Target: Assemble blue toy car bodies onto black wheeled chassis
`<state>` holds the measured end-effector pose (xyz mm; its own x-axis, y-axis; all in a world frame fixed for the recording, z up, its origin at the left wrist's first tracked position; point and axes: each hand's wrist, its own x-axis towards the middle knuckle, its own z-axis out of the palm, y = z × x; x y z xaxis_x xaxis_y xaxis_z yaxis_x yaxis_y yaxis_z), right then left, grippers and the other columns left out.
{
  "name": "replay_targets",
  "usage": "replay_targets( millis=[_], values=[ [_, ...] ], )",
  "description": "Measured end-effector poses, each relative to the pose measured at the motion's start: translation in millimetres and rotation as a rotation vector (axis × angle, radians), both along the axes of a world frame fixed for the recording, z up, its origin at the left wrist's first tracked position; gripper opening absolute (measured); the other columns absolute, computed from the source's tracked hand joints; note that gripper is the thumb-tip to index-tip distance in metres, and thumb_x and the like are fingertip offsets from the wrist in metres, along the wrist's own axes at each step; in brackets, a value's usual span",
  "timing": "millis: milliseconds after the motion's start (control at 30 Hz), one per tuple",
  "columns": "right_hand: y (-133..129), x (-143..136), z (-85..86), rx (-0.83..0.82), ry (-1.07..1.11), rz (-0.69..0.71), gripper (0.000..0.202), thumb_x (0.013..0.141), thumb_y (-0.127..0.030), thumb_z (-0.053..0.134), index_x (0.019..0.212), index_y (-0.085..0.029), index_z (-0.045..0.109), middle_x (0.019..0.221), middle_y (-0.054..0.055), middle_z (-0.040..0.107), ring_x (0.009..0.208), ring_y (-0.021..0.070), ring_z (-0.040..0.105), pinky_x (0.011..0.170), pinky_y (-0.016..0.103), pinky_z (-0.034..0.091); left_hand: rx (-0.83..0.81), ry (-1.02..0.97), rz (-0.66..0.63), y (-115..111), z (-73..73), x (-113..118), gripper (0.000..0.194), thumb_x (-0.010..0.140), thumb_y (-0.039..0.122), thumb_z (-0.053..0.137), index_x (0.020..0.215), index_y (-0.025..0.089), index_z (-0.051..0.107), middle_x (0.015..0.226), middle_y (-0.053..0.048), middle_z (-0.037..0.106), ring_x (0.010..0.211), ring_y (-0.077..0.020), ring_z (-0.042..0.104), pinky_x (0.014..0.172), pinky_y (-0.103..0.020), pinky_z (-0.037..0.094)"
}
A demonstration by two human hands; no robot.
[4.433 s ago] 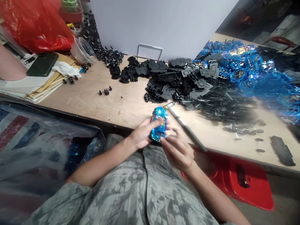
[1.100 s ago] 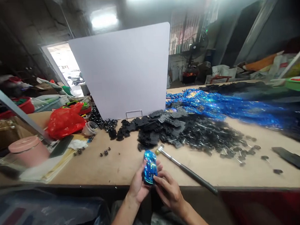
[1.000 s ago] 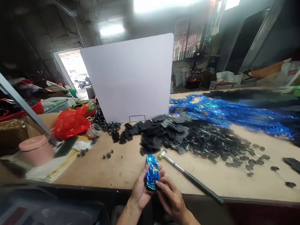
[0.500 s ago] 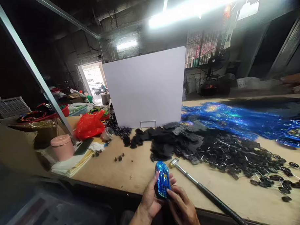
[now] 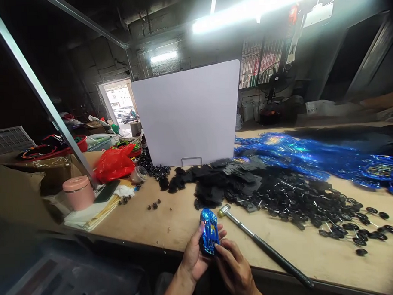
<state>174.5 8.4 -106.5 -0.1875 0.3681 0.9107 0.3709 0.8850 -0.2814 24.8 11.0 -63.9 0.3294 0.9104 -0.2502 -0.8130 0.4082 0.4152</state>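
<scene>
We are finding the blue toy car (image 5: 208, 233) in the left hand (image 5: 194, 257), just over the near edge of the wooden table (image 5: 137, 225). Its long axis is running almost straight away from the person; the far end is pointing towards the heap of black plates (image 5: 213, 185), and the near end is facing the body. The shiny shell is lying uppermost. We are not able to say for certain which end is the nose.

The left hand's fingers are grasping the car, the thumb lying along its left flank and fingertips showing past its right side. The right hand (image 5: 237, 266) is keeping its fingers bent, a fingertip meeting the near right corner; whether it is pinching there, we cannot tell.

Just beside the car, to its right, the hammer's head is resting on the table, the hammer (image 5: 261, 242) slanting towards the near edge. Beyond it, wheeled axles (image 5: 314, 208) are lying heaped.
</scene>
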Motion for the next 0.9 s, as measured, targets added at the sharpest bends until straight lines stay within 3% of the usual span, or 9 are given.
replay_targets(
  millis=[367, 900],
  values=[
    [-1.1, -2.8, 0.7, -0.025, 0.014, -0.032, 0.045, 0.092, -0.004, 0.056, 0.134, -0.018, 0.063, 0.114, 0.014, 0.064, 0.104, 0.0225, 0.072, 0.081, 0.03, 0.067, -0.06, -0.01, 0.039, -0.7, 9.3, 1.4, 0.046, 0.102, 0.041, 0.056, 0.125, 0.004, 0.071, 0.131, -0.019, 0.072, 0.123, -0.028, 0.069, 0.116, -0.04, 0.046],
    [-1.9, -3.4, -3.3, -0.056, -0.012, -0.01, 0.047, 0.091, -0.002, 0.057, 0.135, -0.018, 0.06, 0.115, 0.014, 0.061, 0.106, 0.0209, 0.068, 0.083, 0.03, 0.065, -0.01, -0.023, 0.026, -0.7, 5.3, 0.3, 0.044, 0.102, 0.04, 0.055, 0.127, 0.007, 0.069, 0.133, -0.018, 0.071, 0.128, -0.0274, 0.066, 0.12, -0.04, 0.041]
  ],
)
